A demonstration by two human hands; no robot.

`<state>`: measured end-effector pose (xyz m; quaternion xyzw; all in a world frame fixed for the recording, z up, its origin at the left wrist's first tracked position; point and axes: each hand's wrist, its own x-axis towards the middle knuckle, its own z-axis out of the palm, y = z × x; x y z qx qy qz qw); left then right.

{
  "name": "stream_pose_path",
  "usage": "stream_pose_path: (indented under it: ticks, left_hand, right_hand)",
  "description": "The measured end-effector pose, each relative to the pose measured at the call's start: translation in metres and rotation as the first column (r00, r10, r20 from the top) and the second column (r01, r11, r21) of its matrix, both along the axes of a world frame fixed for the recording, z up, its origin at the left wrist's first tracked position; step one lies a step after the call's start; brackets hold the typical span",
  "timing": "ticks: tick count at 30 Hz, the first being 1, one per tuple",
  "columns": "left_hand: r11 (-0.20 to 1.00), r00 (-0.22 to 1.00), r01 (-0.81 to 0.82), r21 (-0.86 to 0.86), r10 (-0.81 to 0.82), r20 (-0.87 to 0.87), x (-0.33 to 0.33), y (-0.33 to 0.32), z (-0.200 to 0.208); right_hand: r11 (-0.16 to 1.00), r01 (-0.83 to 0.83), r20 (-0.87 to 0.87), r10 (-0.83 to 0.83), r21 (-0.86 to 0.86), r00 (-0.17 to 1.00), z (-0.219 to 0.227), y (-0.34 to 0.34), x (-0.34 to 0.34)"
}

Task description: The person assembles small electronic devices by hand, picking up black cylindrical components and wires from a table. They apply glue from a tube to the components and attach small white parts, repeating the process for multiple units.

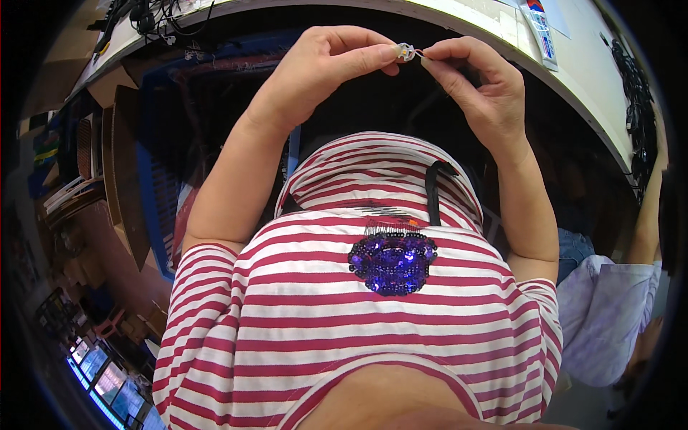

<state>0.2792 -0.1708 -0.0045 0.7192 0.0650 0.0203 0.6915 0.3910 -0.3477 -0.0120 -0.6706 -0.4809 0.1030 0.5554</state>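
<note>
The left hand (315, 75) is pinching a small clear part (406, 51) between thumb and fingers, drawn together. The right hand (484, 82) is gripping a thin wire (418, 53), thumb and forefinger nearly meeting. Both things are hanging just off the near edge of the worktop (459, 16). A tube (542, 36) and black cables (631, 89) are lying toward its right end.

Printed marking: slim package (542, 34), far right.
Small print is carried on the slim package, which is coloured white, blue and orange-red and is laid on the white tabletop (584, 79) at the far right of the scene. The lettering is set lengthwise along the package face. Its individual characters are shown too small to be read with certainty.
</note>
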Motion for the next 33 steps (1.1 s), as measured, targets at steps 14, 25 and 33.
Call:
stream_pose_path:
  ticks: [14,25,33]
  left_hand:
    - [0.999,0.997,-0.055,0.002,0.054,0.046,-0.001,-0.008,-0.008]
    - [0.926,0.980,-0.164,-0.341,0.192,0.050,0.000,-0.022,-0.013]
    - [0.938,0.994,-0.099,-0.332,0.105,0.000,-0.002,-0.019,-0.011]
  right_hand:
    - [1.000,-0.020,0.104,0.019,0.014,0.994,0.004,0.001,-0.002]
    - [0.954,0.095,0.654,-0.265,0.283,0.708,-0.012,0.011,-0.007]
    - [0.972,0.104,0.644,-0.217,0.209,0.734,-0.011,0.008,-0.007]
